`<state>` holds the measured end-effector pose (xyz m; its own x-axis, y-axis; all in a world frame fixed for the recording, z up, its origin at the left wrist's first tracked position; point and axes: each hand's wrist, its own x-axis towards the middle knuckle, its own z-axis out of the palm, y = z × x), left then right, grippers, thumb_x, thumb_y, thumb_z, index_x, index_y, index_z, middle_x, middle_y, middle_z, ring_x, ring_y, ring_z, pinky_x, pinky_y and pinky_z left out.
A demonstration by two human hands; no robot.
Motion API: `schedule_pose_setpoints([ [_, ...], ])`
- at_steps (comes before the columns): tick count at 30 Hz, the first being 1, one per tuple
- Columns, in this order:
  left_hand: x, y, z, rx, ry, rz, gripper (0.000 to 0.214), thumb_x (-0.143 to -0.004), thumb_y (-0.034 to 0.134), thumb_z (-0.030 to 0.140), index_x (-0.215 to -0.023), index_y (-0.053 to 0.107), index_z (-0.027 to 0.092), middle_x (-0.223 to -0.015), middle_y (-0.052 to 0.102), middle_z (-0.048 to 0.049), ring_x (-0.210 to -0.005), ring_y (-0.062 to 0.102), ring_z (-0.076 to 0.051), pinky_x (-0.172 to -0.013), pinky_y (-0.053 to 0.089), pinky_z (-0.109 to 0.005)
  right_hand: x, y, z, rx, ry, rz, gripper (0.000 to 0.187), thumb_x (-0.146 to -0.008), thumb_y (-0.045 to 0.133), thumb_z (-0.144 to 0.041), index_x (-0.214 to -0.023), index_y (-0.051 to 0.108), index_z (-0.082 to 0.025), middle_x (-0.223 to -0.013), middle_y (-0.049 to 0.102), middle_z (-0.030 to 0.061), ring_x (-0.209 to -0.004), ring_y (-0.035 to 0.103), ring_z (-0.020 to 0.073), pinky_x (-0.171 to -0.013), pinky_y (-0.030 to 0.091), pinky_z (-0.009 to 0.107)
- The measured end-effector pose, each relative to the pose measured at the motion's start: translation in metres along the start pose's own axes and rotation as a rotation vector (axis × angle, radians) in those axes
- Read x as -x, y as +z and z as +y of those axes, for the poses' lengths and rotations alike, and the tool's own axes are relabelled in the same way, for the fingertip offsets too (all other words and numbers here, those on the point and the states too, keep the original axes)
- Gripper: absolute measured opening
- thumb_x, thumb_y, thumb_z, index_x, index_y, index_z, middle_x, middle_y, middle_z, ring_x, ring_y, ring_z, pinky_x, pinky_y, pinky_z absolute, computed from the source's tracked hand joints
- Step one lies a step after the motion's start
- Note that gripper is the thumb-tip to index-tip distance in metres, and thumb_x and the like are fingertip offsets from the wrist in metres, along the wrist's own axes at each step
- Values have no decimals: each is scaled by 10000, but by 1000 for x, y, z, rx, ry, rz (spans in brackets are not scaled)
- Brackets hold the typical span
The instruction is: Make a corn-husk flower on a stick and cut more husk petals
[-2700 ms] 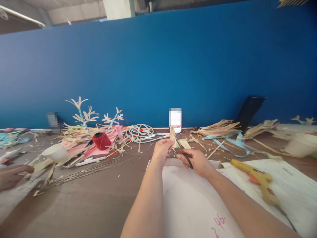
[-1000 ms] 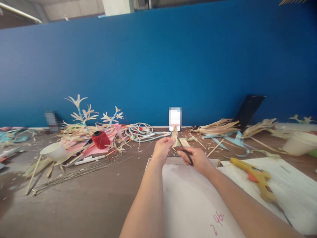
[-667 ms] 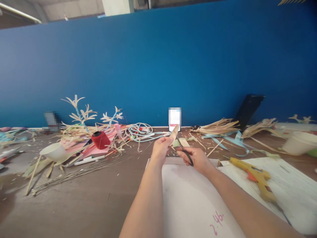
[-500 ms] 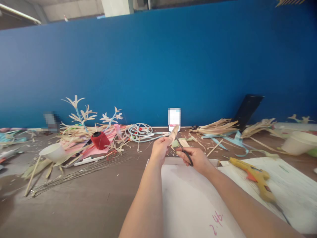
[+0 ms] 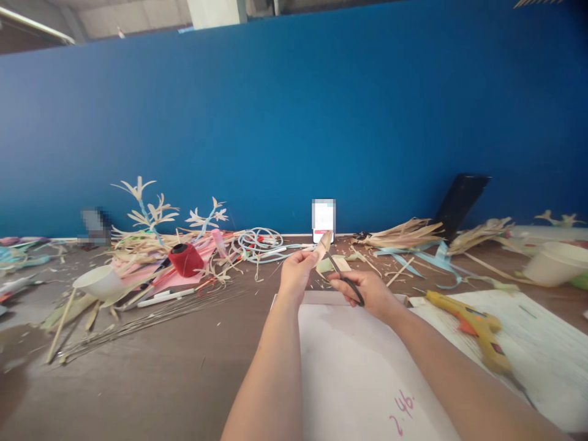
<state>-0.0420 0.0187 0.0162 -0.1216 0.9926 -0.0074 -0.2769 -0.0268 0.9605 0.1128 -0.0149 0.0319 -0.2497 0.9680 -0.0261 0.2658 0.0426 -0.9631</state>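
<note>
Between its thumb and fingers, my left hand (image 5: 294,274) pinches a pale, straw-coloured strip (image 5: 324,242) that looks like dried husk and points up and away. My right hand (image 5: 367,291) is closed around the handles of dark scissors (image 5: 342,274). Their blades reach up and left, close to the strip; whether they touch it I cannot tell. Both hands are above the far edge of a white box or board (image 5: 358,355) with pink handwriting on it. Behind the strip a phone (image 5: 323,214) with a lit, blurred screen leans against the blue partition.
A yellow glue gun (image 5: 482,334) lies on papers at right. Dried husk bundles (image 5: 399,236) and a white cup (image 5: 555,263) are beyond it. To the left are a red thread spool (image 5: 185,260), a white cup (image 5: 97,282), thin wires (image 5: 151,321) and husk flowers (image 5: 154,214).
My right hand and the scissors have shifted slightly right and down from the strip. My left hand stays nearly in place with its pinch on the strip.
</note>
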Motion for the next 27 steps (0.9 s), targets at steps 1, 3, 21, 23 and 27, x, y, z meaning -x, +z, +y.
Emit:
schedule_pose_setpoints([
  [1, 0, 0, 0, -15, 22, 4, 272, -624, 687, 373, -648, 537, 148, -451, 403, 70, -379, 282, -27, -395, 179, -178, 0, 0, 0, 1, -7, -1, 474, -610, 679, -508, -875, 689, -114, -449, 469, -31, -417, 399, 91, -451, 320, 247],
  [3, 0, -1, -1, -45, 66, 8, 259, -628, 688, 371, -659, 566, 144, -476, 433, 65, -408, 311, -31, -428, 232, -180, 0, -1, 1, -1, -18, -3, 448, -619, 679, -499, -868, 693, -127, -452, 470, -29, -418, 400, 92, -451, 318, 247],
  [21, 2, 0, 6, -141, 154, 78, 196, -651, 666, 325, -697, 637, 138, -554, 523, 30, -500, 396, -66, -527, 327, -198, -7, -6, 17, -1, -50, -50, 418, -713, 623, -475, -922, 684, -119, -446, 453, -40, -414, 384, 80, -445, 300, 232],
  [23, 2, 0, 6, -142, 160, 83, 192, -650, 668, 324, -689, 635, 139, -557, 531, 28, -503, 401, -68, -525, 326, -197, -6, -6, 17, -3, -53, -53, 426, -709, 629, -477, -924, 685, -114, -444, 447, -40, -413, 379, 79, -434, 291, 230],
  [27, 2, 0, 6, -144, 167, 92, 187, -647, 672, 317, -687, 642, 137, -571, 547, 21, -519, 413, -72, -528, 326, -195, -6, -7, 17, -2, -63, -53, 422, -715, 625, -479, -928, 685, -119, -449, 441, -41, -417, 375, 78, -428, 286, 227],
])
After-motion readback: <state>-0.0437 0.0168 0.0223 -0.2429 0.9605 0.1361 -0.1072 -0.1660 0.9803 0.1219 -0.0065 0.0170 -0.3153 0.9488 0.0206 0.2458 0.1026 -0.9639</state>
